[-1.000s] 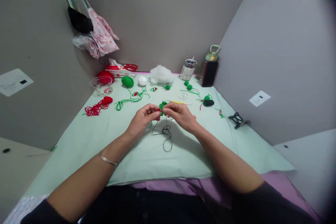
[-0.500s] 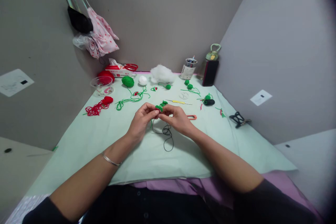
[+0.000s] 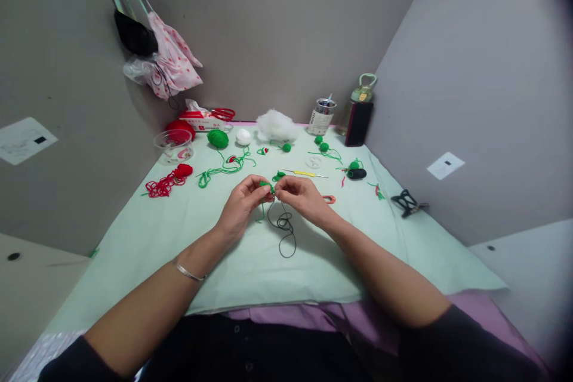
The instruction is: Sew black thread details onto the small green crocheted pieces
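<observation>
My left hand (image 3: 244, 202) is closed on a small green crocheted piece (image 3: 267, 185), gripped between thumb and fingers. Beside it, my right hand (image 3: 299, 196) pinches at the edge of the piece; what lies between its fingertips is too small to make out. A thin black thread (image 3: 285, 224) hangs from between both hands and lies in loops on the table. Below the left fingers a green yarn end (image 3: 262, 215) dangles. Just behind the fingertips is another bit of green crochet (image 3: 279, 176). A yellow-handled crochet hook (image 3: 304, 173) lies beyond the right hand.
Around the hands are red yarn (image 3: 165, 182), a green yarn ball (image 3: 218, 139), white stuffing (image 3: 275, 126) and an orange-handled tool (image 3: 329, 199). A plastic tub (image 3: 173, 152) stands back left; a pen can (image 3: 321, 116) and phone (image 3: 359, 124) back right. Black snips (image 3: 408, 203) lie right.
My right fingertips have drawn slightly back from the crocheted piece, and the piece has turned in my left hand. The upper part of the black thread has shifted right.
</observation>
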Demonstrator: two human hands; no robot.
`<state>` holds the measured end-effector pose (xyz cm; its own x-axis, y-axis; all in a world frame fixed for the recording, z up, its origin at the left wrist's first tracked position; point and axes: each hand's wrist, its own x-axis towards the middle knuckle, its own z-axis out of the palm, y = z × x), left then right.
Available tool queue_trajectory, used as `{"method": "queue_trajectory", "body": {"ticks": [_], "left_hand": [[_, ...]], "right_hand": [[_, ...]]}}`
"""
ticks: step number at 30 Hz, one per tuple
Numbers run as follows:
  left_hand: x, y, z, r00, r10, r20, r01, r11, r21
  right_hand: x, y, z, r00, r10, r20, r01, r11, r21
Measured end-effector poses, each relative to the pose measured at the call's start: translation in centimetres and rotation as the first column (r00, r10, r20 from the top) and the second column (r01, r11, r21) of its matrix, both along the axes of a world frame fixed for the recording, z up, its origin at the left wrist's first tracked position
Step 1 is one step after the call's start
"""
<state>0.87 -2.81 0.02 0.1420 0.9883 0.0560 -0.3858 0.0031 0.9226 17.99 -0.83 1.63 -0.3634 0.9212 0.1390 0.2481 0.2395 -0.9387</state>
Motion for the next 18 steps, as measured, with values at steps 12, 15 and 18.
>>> {"method": "queue_trajectory", "body": {"ticks": [12,15,18], "left_hand": [[-0.8,1.3,-0.4,0.995,0.088,0.048,-0.086,0.996,-0.035],[-1.2,1.5,-0.4,0.992,0.103,0.076,-0.101,0.994,-0.041],[-1.3,1.5,-0.5,0.991,0.1,0.085,-0.097,0.995,-0.038]], "right_hand": [[1.1,0.4,0.5,0.998,-0.021,-0.06,0.026,0.996,0.08],[1.4,0.5,0.6,0.987,-0.085,-0.135,0.103,0.986,0.134],[1.2,0.1,0.9,0.98,-0.076,-0.182,0.105,0.982,0.154]]}}
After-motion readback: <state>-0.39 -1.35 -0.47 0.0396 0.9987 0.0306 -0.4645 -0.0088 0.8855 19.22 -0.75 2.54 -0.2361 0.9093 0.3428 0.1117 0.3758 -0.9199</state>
